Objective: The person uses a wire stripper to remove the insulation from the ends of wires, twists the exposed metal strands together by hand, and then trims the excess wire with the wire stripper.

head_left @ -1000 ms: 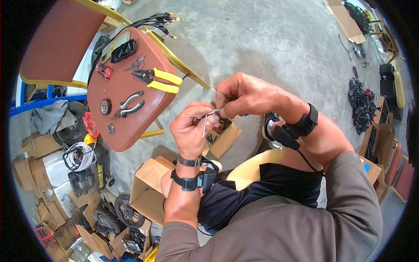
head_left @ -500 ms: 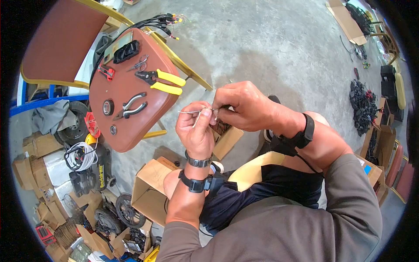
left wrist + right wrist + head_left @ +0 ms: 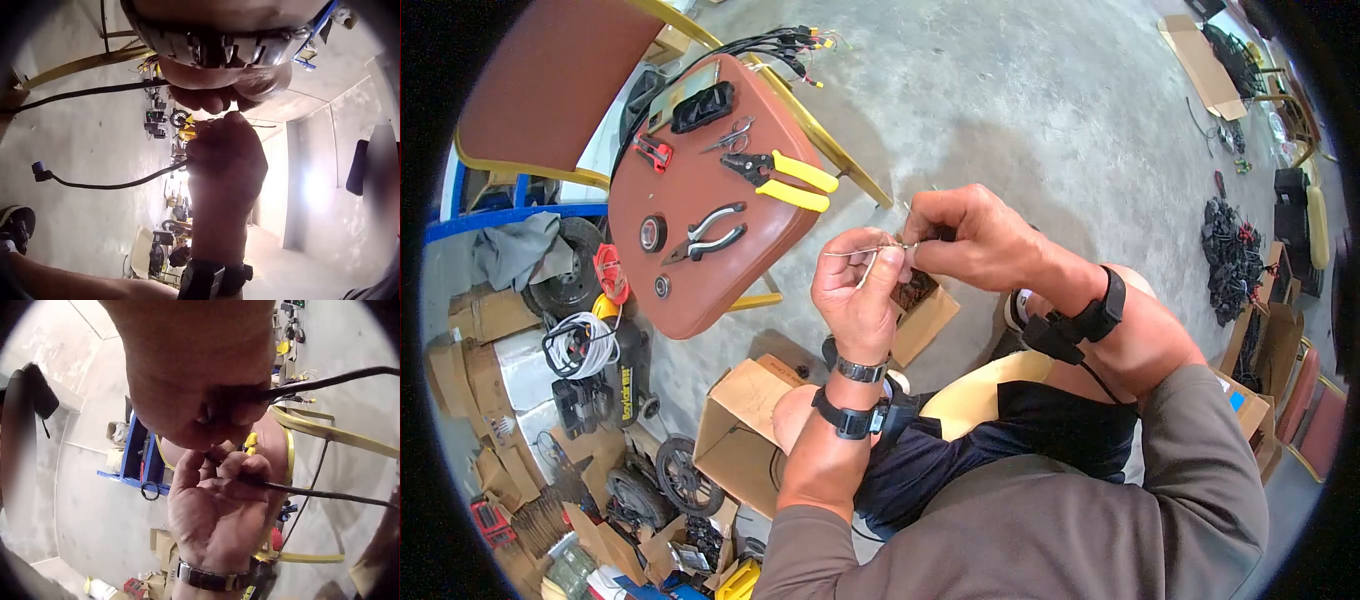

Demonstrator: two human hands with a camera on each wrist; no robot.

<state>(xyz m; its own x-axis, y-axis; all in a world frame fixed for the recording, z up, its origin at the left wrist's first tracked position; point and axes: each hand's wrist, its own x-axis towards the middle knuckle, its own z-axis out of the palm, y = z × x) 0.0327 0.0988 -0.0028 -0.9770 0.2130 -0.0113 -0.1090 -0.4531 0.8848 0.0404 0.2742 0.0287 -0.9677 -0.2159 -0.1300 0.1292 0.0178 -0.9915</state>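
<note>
Thin pale wires [image 3: 866, 268] stick out from between the fingers of the left hand [image 3: 860, 300], whose thumb presses them against the curled fingers. Close beside it, the right hand [image 3: 975, 238] pinches the other side of the wires with thumb and forefinger. Fingertips of both hands nearly meet at the join, which they partly cover. In the left wrist view, a black cable [image 3: 119, 186] with a small connector runs from the right hand [image 3: 226, 159]. The right wrist view shows another dark cable stretch [image 3: 325, 494] at the left hand [image 3: 219, 515].
Left of the hands, a red-brown chair seat [image 3: 690, 300] bears yellow-handled strippers [image 3: 795, 182], pliers [image 3: 705, 238], scissors [image 3: 735, 135], a red cutter [image 3: 654, 152] and tape rolls. An open cardboard box [image 3: 735, 455] stands by the legs. More boxes, wheels and cables lie around the floor [image 3: 1000, 80].
The right hand has shifted slightly down and turned beside the left since the earliest frame. The left hand has moved a little right, its thumb now over the wires. Both keep hold of them.
</note>
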